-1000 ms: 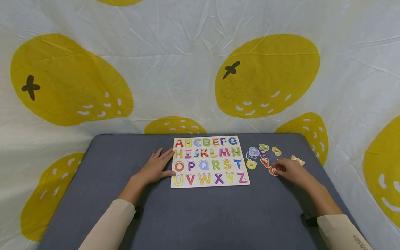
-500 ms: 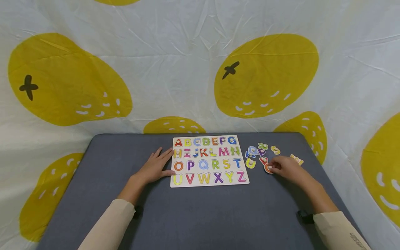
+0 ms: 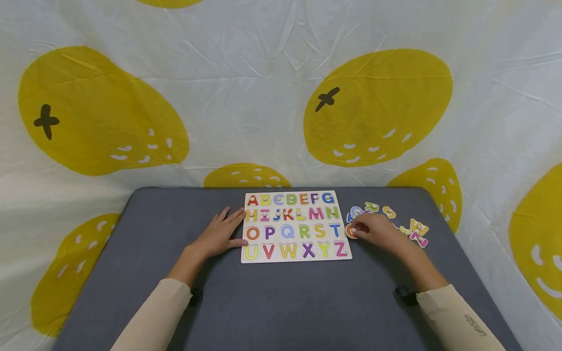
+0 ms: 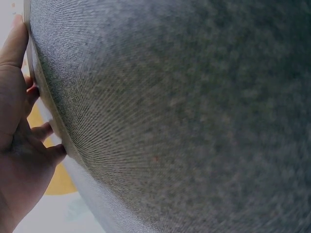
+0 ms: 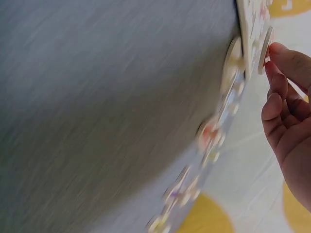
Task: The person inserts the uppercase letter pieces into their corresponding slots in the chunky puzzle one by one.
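The white alphabet board [image 3: 278,241] lies on the table, with knobbed letters in its upper two rows. My left hand [image 3: 221,233] rests at its left edge, fingers spread, the thumb on the lower corner area. In the left wrist view the fingertips [image 4: 58,150] of that hand meet the edge. My right hand [image 3: 382,234] pinches the orange letter O puzzle piece [image 3: 350,231] just off the board's right edge, near the printed T. The right wrist view shows this piece [image 5: 265,51] on edge between thumb and fingers, raised above the table.
Loose letter pieces lie right of the board: a blue Q [image 3: 356,211], a green R [image 3: 371,206], a yellow-orange S [image 3: 389,212], a yellow W [image 3: 418,227] and a pink piece [image 3: 419,239]. My right hand hides others. A patterned cloth [image 3: 246,107] hangs behind the grey table [image 3: 298,307].
My right hand has carried the orange O leftward from among the loose pieces to the board's right edge, uncovering pieces near the W. The left hand has stayed on the board.
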Available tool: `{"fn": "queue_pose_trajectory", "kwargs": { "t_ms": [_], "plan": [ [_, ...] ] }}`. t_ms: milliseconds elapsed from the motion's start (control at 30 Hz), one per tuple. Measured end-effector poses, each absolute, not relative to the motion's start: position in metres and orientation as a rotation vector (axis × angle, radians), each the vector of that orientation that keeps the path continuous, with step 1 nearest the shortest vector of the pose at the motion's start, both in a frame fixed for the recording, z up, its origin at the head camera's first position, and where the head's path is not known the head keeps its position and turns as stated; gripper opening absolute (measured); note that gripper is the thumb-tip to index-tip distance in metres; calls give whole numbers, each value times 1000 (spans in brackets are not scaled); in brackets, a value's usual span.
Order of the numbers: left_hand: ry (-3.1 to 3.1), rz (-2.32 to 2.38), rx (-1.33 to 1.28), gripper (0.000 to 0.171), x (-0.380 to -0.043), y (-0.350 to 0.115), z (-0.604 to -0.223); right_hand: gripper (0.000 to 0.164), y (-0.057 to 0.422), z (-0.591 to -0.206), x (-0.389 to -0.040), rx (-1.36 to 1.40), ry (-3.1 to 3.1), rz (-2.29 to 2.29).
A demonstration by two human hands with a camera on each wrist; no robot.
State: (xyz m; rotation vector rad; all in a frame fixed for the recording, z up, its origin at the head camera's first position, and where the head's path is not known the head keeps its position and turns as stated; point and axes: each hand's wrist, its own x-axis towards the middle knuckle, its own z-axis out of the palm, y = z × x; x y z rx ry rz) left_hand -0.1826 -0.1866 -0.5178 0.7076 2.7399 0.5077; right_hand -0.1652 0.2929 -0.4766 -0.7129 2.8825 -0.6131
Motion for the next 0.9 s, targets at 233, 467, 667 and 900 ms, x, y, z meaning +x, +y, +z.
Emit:
{"fn": "queue_pose_trajectory", "kwargs": {
  "t_ms": [233, 467, 667, 900],
  "plan": [
    [2738, 484, 708, 96, -184, -184, -518, 5, 249, -473, -176, -801, 2797, -682],
    [2733, 470, 711, 96, -184, -182, -518, 5, 209, -471, -184, -861, 2752, -687],
    [2736, 469, 704, 97, -184, -183, -516, 3, 169, -471, -192, -877, 2683, -671],
    [2734, 472, 701, 96, -182, -183, -515, 7, 115, -475, -200, -987, 2617, -598]
  ]
}}
